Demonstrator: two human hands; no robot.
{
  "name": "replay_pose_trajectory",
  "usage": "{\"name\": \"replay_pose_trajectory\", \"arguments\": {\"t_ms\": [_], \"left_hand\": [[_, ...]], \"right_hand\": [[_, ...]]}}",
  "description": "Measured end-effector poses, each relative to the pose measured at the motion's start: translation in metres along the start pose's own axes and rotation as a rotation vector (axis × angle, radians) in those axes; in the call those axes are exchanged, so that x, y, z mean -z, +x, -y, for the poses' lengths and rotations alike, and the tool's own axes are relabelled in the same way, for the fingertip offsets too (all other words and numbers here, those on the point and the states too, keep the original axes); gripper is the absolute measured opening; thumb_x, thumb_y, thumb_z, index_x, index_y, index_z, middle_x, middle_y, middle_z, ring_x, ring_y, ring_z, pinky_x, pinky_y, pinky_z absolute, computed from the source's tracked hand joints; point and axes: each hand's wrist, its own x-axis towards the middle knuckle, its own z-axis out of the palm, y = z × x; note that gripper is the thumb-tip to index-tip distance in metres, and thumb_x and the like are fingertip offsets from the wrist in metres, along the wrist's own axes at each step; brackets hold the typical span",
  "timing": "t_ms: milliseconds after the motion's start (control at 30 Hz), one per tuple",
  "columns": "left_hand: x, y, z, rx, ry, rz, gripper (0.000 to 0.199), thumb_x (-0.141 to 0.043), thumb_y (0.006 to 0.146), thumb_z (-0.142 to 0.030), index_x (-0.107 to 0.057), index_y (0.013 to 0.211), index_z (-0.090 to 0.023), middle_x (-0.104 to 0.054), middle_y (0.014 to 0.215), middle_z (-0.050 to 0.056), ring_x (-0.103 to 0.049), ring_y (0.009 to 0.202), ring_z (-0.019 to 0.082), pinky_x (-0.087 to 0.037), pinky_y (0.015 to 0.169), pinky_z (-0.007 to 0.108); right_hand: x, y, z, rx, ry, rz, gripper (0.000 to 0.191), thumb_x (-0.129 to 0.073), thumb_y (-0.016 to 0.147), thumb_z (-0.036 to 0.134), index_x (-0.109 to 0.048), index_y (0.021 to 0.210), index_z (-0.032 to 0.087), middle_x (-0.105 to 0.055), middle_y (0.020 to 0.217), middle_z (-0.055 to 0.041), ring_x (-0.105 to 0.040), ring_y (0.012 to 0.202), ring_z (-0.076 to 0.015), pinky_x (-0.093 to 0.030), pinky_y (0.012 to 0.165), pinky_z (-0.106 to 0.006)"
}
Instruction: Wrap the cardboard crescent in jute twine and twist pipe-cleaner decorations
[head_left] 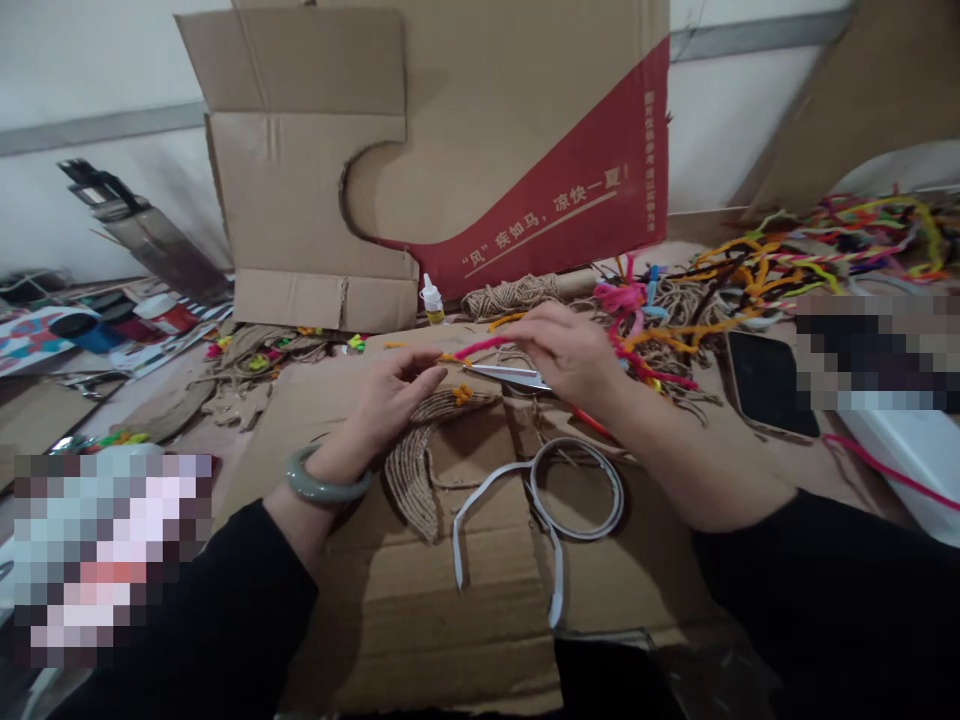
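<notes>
My left hand (394, 393) is closed, pinching the end of an orange pipe cleaner (448, 357). In my right hand (566, 350), closed fingers hold a pink pipe cleaner (484, 347), whose tip meets the orange one. Scissors (510, 376) lie under my right hand with their blades pointing left. Just below is a crescent of coiled twine (412, 470), with a small orange flower (463, 395) on its upper part. Beneath everything is a cardboard sheet (420, 620).
A roll of white tape (616, 500) lies right of the crescent. A glue bottle (431, 300) and twine bundle (517, 295) stand behind my hands. Pipe cleaners (739, 270) and a phone (772, 385) are at right. Paint jars (169, 314) and a bottle (161, 245) are at left.
</notes>
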Motion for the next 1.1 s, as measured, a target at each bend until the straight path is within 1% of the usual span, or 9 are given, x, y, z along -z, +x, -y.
{"name": "replay_pose_trajectory", "arguments": {"t_ms": [67,200,333,467,533,667,800,967,1100], "left_hand": [[0.000,-0.003,-0.007,-0.050,-0.053,0.067,0.036,-0.056,0.081,-0.041,-0.063,0.105,-0.014,-0.069,0.092,0.007,-0.064,0.080,0.016,-0.051,0.072,0.028],[0.000,-0.006,-0.019,-0.155,0.046,0.127,0.024,-0.053,0.084,-0.034,-0.067,0.093,-0.016,-0.071,0.084,0.005,-0.064,0.076,0.015,-0.051,0.072,0.027],[-0.003,-0.004,-0.015,-0.187,0.105,0.124,0.020,-0.054,0.083,-0.030,-0.069,0.087,-0.017,-0.073,0.085,0.004,-0.066,0.078,0.015,-0.051,0.075,0.027],[-0.005,-0.002,-0.007,-0.209,0.135,0.193,0.021,-0.056,0.083,-0.028,-0.069,0.096,-0.018,-0.073,0.093,0.005,-0.066,0.084,0.016,-0.051,0.079,0.029],[-0.004,-0.001,-0.004,-0.226,0.205,0.153,0.019,-0.054,0.084,-0.025,-0.069,0.094,-0.018,-0.072,0.091,0.005,-0.065,0.082,0.016,-0.050,0.077,0.030],[0.002,0.004,-0.001,-0.246,0.341,-0.029,0.016,-0.052,0.083,-0.020,-0.068,0.084,-0.017,-0.070,0.080,0.004,-0.061,0.074,0.015,-0.047,0.071,0.028],[0.007,0.009,0.001,-0.242,0.398,-0.068,0.015,-0.052,0.083,-0.020,-0.067,0.084,-0.017,-0.070,0.082,0.004,-0.061,0.078,0.016,-0.047,0.074,0.029],[0.009,0.011,0.001,-0.190,0.334,-0.119,0.013,-0.054,0.082,-0.016,-0.067,0.083,-0.016,-0.070,0.081,0.004,-0.061,0.077,0.014,-0.047,0.073,0.027],[0.011,0.010,-0.001,-0.193,0.331,-0.176,0.012,-0.054,0.082,-0.017,-0.066,0.083,-0.016,-0.070,0.083,0.004,-0.061,0.079,0.014,-0.047,0.074,0.027]], "right_hand": [[-0.013,0.000,0.012,0.056,0.001,0.054,0.026,-0.044,0.090,0.017,-0.069,0.099,0.019,-0.065,0.088,-0.0063,-0.060,0.079,-0.0141,-0.047,0.070,-0.025],[-0.026,-0.002,0.021,0.150,-0.061,0.115,0.025,-0.045,0.091,0.018,-0.068,0.098,0.018,-0.067,0.090,-0.0055,-0.059,0.079,-0.0140,-0.045,0.067,-0.024],[-0.025,-0.005,0.016,0.143,-0.196,0.214,0.022,-0.047,0.091,0.022,-0.068,0.098,0.020,-0.068,0.091,-0.0049,-0.058,0.079,-0.0140,-0.041,0.064,-0.023],[-0.019,-0.006,0.010,0.111,-0.252,0.277,0.022,-0.048,0.091,0.023,-0.068,0.099,0.020,-0.068,0.094,-0.0052,-0.059,0.082,-0.0142,-0.040,0.065,-0.024],[-0.016,-0.007,0.005,0.082,-0.277,0.292,0.023,-0.048,0.091,0.024,-0.068,0.100,0.021,-0.069,0.094,-0.0048,-0.059,0.083,-0.0143,-0.039,0.063,-0.024],[-0.010,-0.011,-0.009,-0.052,-0.376,0.272,0.024,-0.048,0.090,0.027,-0.069,0.102,0.023,-0.070,0.093,-0.0044,-0.061,0.079,-0.0151,-0.038,0.058,-0.025],[-0.008,-0.012,-0.019,-0.156,-0.453,0.248,0.024,-0.048,0.088,0.025,-0.070,0.098,0.022,-0.070,0.090,-0.0051,-0.063,0.076,-0.0175,-0.040,0.058,-0.027],[-0.011,-0.012,-0.019,-0.215,-0.309,0.195,0.028,-0.049,0.088,0.027,-0.066,0.107,0.019,-0.071,0.103,-0.0074,-0.065,0.090,-0.0219,-0.046,0.072,-0.032],[-0.010,-0.012,-0.018,-0.312,-0.311,0.210,0.025,-0.053,0.085,0.032,-0.070,0.100,0.020,-0.073,0.090,-0.0065,-0.066,0.079,-0.0217,-0.045,0.064,-0.031]]}}
